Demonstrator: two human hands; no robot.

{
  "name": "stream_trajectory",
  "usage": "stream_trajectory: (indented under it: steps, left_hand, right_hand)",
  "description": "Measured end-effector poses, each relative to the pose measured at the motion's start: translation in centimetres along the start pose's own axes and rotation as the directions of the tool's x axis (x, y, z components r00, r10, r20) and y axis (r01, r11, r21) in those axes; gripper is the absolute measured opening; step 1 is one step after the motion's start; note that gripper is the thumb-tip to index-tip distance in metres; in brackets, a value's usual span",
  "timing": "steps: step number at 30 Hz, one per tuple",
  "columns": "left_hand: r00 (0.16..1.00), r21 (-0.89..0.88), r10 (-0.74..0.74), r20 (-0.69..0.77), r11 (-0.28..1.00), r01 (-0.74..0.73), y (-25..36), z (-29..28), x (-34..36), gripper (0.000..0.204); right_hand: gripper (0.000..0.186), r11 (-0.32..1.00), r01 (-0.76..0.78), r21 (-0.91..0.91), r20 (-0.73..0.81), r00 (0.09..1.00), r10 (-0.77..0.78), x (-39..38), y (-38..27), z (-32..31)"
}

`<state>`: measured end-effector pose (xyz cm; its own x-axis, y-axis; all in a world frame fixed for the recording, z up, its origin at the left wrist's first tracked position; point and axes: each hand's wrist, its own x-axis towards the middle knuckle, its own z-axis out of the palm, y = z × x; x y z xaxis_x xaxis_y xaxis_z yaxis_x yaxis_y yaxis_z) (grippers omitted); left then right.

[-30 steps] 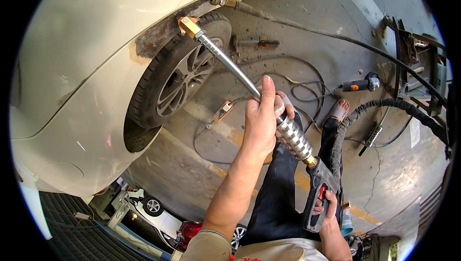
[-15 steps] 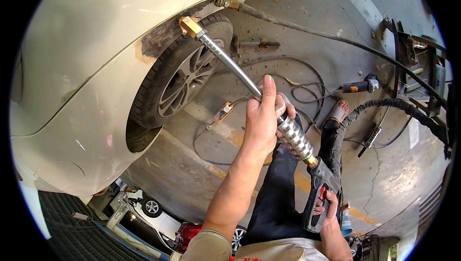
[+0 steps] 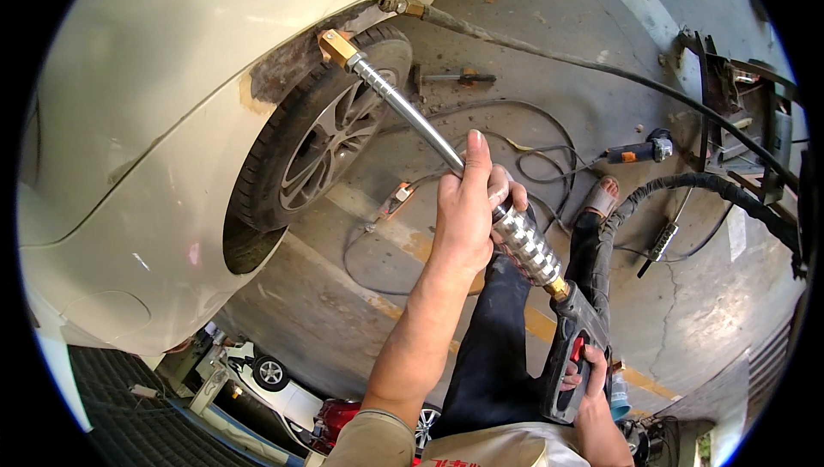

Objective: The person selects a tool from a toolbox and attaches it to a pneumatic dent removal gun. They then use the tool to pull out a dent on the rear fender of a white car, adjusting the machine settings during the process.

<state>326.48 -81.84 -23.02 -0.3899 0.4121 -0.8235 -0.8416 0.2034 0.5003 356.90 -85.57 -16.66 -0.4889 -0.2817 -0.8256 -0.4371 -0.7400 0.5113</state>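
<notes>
My left hand grips the long chrome shaft of a slide-hammer style tool, just above its ribbed chrome weight. My right hand is wrapped round the black pistol handle with a red trigger, from which a wrapped thick cable runs off to the right. The tool's brass head with a copper piece is at the scraped, bare-metal arch of a cream-white car, over its wheel.
A second cable with brass end meets the arch. On the floor lie a hammer, an angle grinder, a slide tool, looped cords and a power strip. A metal frame stands right; another white car is below left.
Very little differs. Both hands keep their grip and the brass head stays at the arch; the handle in my right hand sits slightly lower in the picture.
</notes>
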Motion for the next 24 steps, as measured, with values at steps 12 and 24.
stream_trajectory:
  steps: [12, 24]
  left_hand:
    - [0.998, -0.065, 0.008, 0.06, 0.998, -0.004, 1.2, -0.2, -1.8, 0.045]
    - [0.953, -0.185, 0.301, 0.037, 0.939, -0.289, 5.9, -1.6, 2.8, 0.045]
  right_hand:
    - [0.024, 0.993, -0.017, 0.119, -0.01, 1.0, 0.019, -3.9, 3.7, 1.6]
    - [0.027, 0.999, 0.013, 0.039, -0.081, 0.997, -0.009, -3.4, 2.9, 1.8]
